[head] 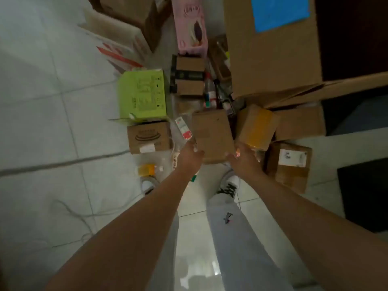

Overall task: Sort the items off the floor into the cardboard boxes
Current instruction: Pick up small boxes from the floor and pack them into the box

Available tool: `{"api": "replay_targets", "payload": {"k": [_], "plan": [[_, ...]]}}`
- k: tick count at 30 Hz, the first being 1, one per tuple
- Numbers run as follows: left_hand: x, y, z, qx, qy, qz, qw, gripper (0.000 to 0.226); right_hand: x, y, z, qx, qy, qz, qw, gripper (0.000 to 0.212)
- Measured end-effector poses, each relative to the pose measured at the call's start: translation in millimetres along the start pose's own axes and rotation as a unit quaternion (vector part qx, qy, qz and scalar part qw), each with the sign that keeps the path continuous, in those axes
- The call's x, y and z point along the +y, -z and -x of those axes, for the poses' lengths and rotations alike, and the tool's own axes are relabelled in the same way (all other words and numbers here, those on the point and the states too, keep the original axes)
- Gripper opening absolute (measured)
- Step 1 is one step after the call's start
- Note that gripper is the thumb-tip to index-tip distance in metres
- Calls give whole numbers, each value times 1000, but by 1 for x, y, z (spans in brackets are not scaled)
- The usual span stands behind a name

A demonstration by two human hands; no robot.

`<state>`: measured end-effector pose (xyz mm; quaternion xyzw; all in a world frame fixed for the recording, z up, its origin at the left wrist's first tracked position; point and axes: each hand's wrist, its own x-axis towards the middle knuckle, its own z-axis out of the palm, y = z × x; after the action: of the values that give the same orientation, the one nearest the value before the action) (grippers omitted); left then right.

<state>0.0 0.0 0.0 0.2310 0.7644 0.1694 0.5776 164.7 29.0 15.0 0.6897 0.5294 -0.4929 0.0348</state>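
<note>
The bottle (184, 128) is clear plastic with a red-and-white label. It stands up out of your left grip (190, 156), which looks curled round its lower end, just over the near left corner of the brown box (212, 133). Judge it light, thin-walled and slick. It would dent if squeezed, so hold it round the body at the label rather than by the neck. The label's print is too blurred to read.

Your right grip (243, 159) is at the box's near right corner, against something clear and shiny. Whether its fingers are clamped on anything cannot be told from here.

Around the box, on the tiled floor (52, 122), you have:
- a taped box (258, 127) to the right;
- a green carton (142, 97), dense with print, to the left;
- a pink carton (191, 26) beyond, with a dark oval picture;
- an orange bottle (147, 169) lying near your left foot.

None of their writing is legible.
</note>
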Motion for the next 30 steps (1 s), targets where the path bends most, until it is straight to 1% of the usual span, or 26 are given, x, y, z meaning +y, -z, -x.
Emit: {"api": "replay_targets", "payload": {"k": [3, 5, 8, 9, 10, 11, 13, 14, 16, 18, 21, 22, 26, 30], "plan": [[-29, -25, -52, 13, 17, 20, 1000, 54, 28, -29, -53, 15, -7, -15, 1000, 41], [-56, -42, -82, 21, 31, 37, 999, 55, 46, -47, -83, 15, -41, -22, 999, 48], [-84, -63, -111, 29, 45, 96, 994, 45, 65, -64, -116, 45, -75, -39, 995, 55], [-92, -68, -120, 31, 56, 114, 991, 38, 71, -69, -125, 55, -85, -48, 994, 56], [-97, -71, -127, 29, 75, 138, 987, 36, 75, -73, -133, 62, -98, -54, 992, 57], [-100, -72, -133, 18, 100, 165, 981, 44, 79, -76, -138, 67, -109, -59, 990, 57], [-103, -73, -146, -15, 164, 198, 966, 67, 86, -84, -147, 74, -129, -67, 987, 56], [-105, -72, -152, -39, 188, 206, 959, 73, 89, -87, -151, 76, -138, -76, 985, 56], [-107, -69, -162, -99, 205, 225, 948, 75, 93, -92, -156, 73, -147, -99, 981, 54], [-108, -67, -166, -140, 199, 235, 941, 72, 93, -97, -157, 81, -146, -105, 980, 48], [-111, -69, -160, -127, 184, 270, 937, 60, 82, -100, -146, 127, -129, -67, 981, 34], [-114, -68, -153, -117, 183, 283, 934, 55, 73, -99, -139, 130, -117, -54, 983, 31], [-113, -45, -106, -66, 180, 332, 924, 36, 27, -92, -92, 86, -53, -26, 995, 23], [-75, -9, -65, -60, 138, 340, 928, 29, -29, -72, -45, 72, -13, -14, 997, 20]]}}
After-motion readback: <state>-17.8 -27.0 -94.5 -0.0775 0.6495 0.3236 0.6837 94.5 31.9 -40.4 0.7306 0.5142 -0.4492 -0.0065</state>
